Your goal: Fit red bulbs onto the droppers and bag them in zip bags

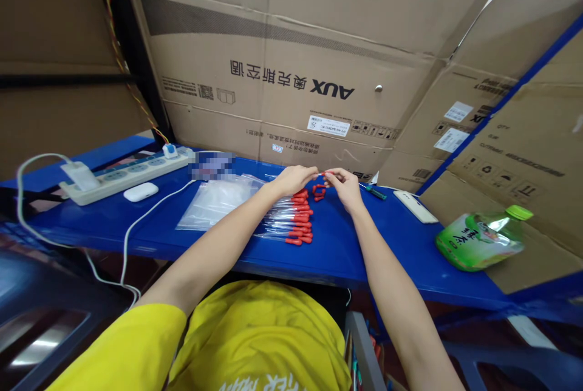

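My left hand [294, 178] and my right hand [344, 184] meet over the blue table [364, 251], fingers pinched together on a thin clear tube with a red tip [321, 174] held between them. Below the hands lies a row of several clear tubes with red caps [294, 221]. A few loose red caps [319, 192] sit just under my right hand. To the left of the tubes lie clear plastic bags [214, 200].
A white power strip [125, 175] with a charger and cable lies at the left, a white earbud case [141, 191] beside it. A white phone [415, 206] and a green bottle [483, 238] on its side lie at the right. Cardboard boxes [291, 87] wall the back.
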`<state>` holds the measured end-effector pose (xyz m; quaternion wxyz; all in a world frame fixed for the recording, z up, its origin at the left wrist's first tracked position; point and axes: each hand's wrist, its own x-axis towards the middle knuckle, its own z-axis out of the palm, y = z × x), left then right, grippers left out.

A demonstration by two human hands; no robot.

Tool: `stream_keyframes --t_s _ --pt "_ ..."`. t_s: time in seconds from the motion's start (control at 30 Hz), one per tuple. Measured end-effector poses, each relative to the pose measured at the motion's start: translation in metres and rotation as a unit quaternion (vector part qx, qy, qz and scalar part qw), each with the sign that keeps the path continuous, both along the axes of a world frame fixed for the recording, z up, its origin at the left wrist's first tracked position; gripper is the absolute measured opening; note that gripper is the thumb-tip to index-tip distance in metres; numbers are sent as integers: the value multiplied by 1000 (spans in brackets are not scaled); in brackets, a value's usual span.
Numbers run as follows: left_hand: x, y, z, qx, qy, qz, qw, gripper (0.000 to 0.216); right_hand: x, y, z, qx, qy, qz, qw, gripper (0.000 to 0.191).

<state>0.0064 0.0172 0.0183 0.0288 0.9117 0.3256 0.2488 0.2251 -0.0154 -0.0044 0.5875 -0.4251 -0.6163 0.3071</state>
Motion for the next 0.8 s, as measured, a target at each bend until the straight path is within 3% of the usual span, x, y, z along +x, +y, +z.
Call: stream_keyframes --t_s 0.33,0.8 --pt "-2 7 -3 -3 -18 -58 998 37 -1 -4 1 -25 19 22 999 51" --pt "1 9 -9 -9 -37 -86 996 37 0 -4 0 -36 9 40 999 48"
